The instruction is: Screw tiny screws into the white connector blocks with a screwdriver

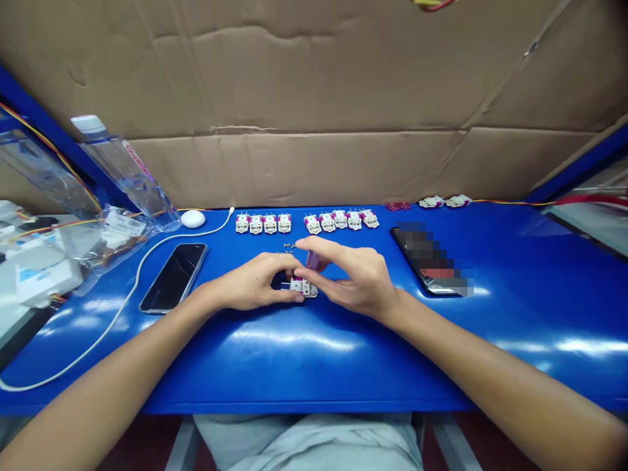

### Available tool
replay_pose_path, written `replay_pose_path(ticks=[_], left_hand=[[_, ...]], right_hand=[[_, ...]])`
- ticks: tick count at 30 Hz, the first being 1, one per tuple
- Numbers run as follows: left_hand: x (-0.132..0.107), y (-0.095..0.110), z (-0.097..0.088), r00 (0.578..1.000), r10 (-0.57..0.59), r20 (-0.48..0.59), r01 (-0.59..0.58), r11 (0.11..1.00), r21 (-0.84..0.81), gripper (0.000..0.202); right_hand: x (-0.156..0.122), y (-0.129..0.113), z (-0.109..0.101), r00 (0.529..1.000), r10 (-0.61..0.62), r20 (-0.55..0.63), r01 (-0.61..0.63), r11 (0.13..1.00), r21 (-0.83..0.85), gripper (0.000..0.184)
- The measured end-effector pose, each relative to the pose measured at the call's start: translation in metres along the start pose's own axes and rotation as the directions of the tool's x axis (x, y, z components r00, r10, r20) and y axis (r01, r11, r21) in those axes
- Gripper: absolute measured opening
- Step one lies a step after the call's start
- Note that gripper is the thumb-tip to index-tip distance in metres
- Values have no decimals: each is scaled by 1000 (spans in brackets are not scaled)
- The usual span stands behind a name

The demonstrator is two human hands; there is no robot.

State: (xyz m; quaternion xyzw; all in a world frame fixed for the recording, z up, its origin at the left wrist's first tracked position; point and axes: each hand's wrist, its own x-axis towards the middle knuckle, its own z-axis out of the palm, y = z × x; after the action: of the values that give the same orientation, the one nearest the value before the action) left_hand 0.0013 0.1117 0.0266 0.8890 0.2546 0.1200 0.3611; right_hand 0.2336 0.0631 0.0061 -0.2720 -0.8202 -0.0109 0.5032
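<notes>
My left hand (262,278) pinches a small white-and-magenta plug part (304,286) with metal pins between thumb and fingers, low over the blue tabletop. My right hand (356,271) is closed on a short translucent purple tool handle (313,260), held upright above that part. The tool's tip is hidden, so its kind cannot be made out. Just beyond the fingers lie several small screws (288,246). Behind them stand two rows of similar white plug parts, a left row (263,224) and a right row (341,220).
A dark phone (174,278) lies left, another phone (426,261) right. A white cable (142,268) curves past a round white object (193,218). A water bottle (130,173) leans at back left. Red pieces (397,206) and two white parts (444,201) rest by the cardboard wall (314,163).
</notes>
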Motion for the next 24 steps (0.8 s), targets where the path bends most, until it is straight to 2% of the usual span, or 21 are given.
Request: replay_pose_path(ticks=[4, 7, 13, 20, 24], left_hand=[[-1, 2, -1, 1000, 6, -13, -5, 1000, 25, 31], [-1, 1, 0, 1000, 11, -9, -11, 1000, 29, 31], [-1, -3, 0, 1000, -16, 12, 16, 1000, 5, 34], [0, -1, -1, 999, 34, 17, -34, 999, -21, 27], [-1, 4, -7, 996, 52, 67, -53, 998, 20, 19]], right_hand=[[0, 3, -2, 998, -23, 57, 19, 998, 66, 46], [0, 4, -5, 992, 19, 123, -33, 992, 120, 48], [-1, 0, -4, 993, 115, -16, -113, 988, 106, 38], [1, -3, -4, 999, 43, -32, -45, 996, -77, 30], [0, -2, -6, 998, -37, -45, 33, 996, -83, 33]])
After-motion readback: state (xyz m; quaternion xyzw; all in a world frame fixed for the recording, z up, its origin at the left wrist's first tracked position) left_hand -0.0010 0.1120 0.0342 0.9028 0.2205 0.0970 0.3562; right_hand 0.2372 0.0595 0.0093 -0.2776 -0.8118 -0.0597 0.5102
